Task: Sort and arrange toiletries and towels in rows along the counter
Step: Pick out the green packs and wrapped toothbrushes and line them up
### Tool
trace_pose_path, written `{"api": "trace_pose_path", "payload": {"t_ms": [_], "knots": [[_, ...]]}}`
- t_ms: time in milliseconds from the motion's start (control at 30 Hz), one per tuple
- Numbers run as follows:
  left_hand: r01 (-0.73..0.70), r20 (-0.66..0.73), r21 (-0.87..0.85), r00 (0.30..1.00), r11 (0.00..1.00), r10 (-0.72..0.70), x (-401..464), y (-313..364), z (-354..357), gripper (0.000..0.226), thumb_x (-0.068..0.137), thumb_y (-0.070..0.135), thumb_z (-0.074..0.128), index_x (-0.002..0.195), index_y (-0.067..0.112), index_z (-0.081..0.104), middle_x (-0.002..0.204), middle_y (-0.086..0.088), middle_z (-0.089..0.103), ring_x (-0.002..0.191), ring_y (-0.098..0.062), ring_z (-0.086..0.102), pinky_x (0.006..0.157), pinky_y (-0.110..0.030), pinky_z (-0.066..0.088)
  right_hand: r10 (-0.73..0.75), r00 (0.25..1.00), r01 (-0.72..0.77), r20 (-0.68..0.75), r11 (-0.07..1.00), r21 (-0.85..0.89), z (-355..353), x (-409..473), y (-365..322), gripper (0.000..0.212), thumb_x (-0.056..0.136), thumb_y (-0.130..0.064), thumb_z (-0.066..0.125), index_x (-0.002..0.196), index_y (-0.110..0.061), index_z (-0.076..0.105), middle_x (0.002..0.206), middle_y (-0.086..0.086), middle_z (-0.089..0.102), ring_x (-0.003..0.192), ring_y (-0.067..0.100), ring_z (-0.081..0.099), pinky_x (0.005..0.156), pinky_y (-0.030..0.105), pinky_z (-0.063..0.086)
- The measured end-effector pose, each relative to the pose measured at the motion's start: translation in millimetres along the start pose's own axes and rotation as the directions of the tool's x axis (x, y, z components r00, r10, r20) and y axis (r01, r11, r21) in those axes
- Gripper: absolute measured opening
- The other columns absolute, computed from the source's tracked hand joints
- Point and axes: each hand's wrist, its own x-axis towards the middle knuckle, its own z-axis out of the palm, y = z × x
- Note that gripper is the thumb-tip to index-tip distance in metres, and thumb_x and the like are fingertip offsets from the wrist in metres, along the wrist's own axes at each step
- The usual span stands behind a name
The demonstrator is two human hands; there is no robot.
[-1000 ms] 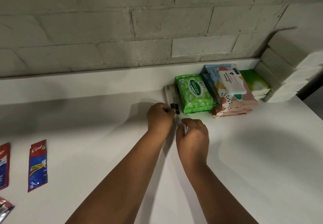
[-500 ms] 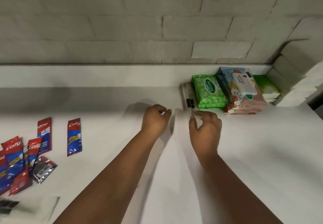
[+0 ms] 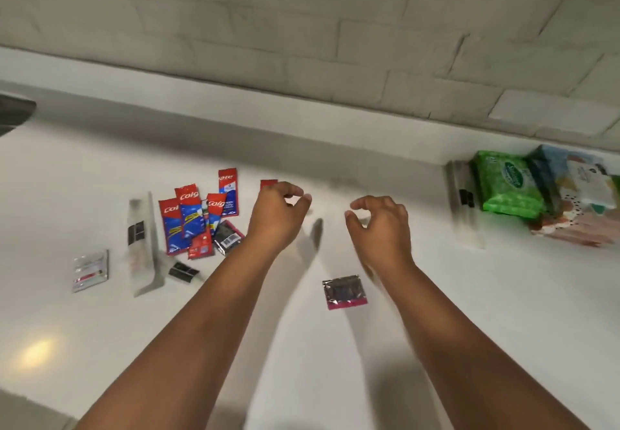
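Head view: both hands, left hand (image 3: 273, 216) and right hand (image 3: 380, 228), hover over the counter (image 3: 469, 312), fingers loosely curled, empty.

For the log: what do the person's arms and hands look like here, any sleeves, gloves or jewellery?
Both forearms are bare up to the frame edge: no sleeves in view. The left hand and right hand wear no gloves, and no rings, watch or bracelets show. Motion blur softens the right forearm's edges.

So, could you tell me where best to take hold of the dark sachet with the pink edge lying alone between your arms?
The dark sachet lies flat and apart on the counter, so probably come from above and pinch its two side edges, or slide it toward you first.
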Motion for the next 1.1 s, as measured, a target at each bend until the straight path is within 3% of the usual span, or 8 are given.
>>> {"api": "trace_pose_path", "payload": {"t_ms": [100,300,500,600,667,867,967,1100], "knots": [[0.027,-0.083,0.044,0.996,0.999,-0.024,-2,-34,-54,0.019,0.087,0.033,0.063,0.101,0.02,0.068,0.106,-0.004,0.065,0.077,-0.016,0.066,0.068,-0.027,0.047,-0.071,0.992,0.071,0.107,0.997,0.006,27,-11,-41,0.017,0.089,-0.036,0.062,0.103,-0.029,0.068,0.113,-0.002,0.062,0.112,0.021,0.046,0.088,0.03,0.038],[0.173,-0.307,0.141,0.944,0.975,-0.123,-12,-99,-144,0.035,0.086,0.031,0.065,0.118,0.016,0.061,0.118,-0.01,0.057,0.101,-0.025,0.061,0.088,-0.032,0.049,-0.177,0.933,0.169,0.314,0.984,0.053,84,-47,-109,0.015,0.088,-0.034,0.061,0.099,-0.028,0.069,0.11,-0.003,0.063,0.106,0.019,0.047,0.079,0.028,0.039],[0.362,-0.356,0.142,0.887,0.922,-0.293,-28,-142,-185,0.047,0.086,0.037,0.065,0.124,0.013,0.053,0.122,-0.016,0.051,0.106,-0.033,0.059,0.093,-0.04,0.047,-0.277,0.852,0.245,0.443,0.961,0.129,126,-75,-165,0.015,0.09,-0.033,0.056,0.077,-0.025,0.058,0.089,-0.002,0.067,0.085,0.018,0.059,0.065,0.027,0.046],[0.395,-0.317,0.126,0.885,0.91,-0.34,-32,-148,-192,0.048,0.086,0.037,0.066,0.125,0.012,0.051,0.122,-0.014,0.052,0.092,-0.028,0.06,0.068,-0.03,0.049,-0.221,0.825,0.171,0.52,0.975,0.142,141,-84,-188,0.018,0.089,-0.035,0.058,0.08,-0.02,0.058,0.079,-0.003,0.066,0.077,0.018,0.061,0.066,0.031,0.051],[0.408,-0.282,0.108,0.887,0.907,-0.366,-32,-150,-193,0.049,0.086,0.035,0.066,0.125,0.011,0.049,0.12,-0.013,0.055,0.08,-0.021,0.055,0.049,-0.022,0.037,-0.176,0.825,0.124,0.537,0.984,0.131,149,-88,-198,0.023,0.087,-0.041,0.06,0.081,-0.019,0.06,0.079,-0.002,0.067,0.077,0.019,0.062,0.068,0.031,0.052],[0.436,-0.223,-0.036,0.874,0.899,-0.432,-34,-155,-194,0.044,0.083,0.032,0.071,0.114,0.011,0.05,0.102,-0.011,0.067,0.086,-0.026,0.064,0.065,-0.028,0.043,-0.02,0.739,-0.203,0.673,0.946,0.252,157,-93,-213,0.025,0.085,-0.034,0.069,0.081,-0.012,0.058,0.064,0.009,0.062,0.039,0.018,0.054,0.043,0.028,0.049],[0.451,-0.195,-0.127,0.862,0.884,-0.468,-36,-153,-196,0.037,0.082,0.031,0.072,0.106,0.013,0.051,0.09,-0.007,0.066,0.063,-0.02,0.06,0.052,-0.025,0.039,-0.002,0.712,-0.304,0.702,0.901,0.311,163,-94,-212,0.019,0.084,-0.023,0.073,0.079,-0.009,0.06,0.057,0.009,0.058,0.037,0.017,0.049,0.047,0.035,0.048],[0.424,-0.172,-0.321,0.853,0.847,-0.493,-37,-155,-196,0.029,0.078,0.027,0.078,0.092,0.012,0.058,0.084,-0.008,0.065,0.062,-0.019,0.057,0.054,-0.025,0.044,0.017,0.691,-0.426,0.722,0.818,0.388,161,-93,-207,0.018,0.082,-0.019,0.075,0.085,-0.007,0.062,0.061,0.009,0.059,0.041,0.016,0.046,0.047,0.03,0.042]]}}
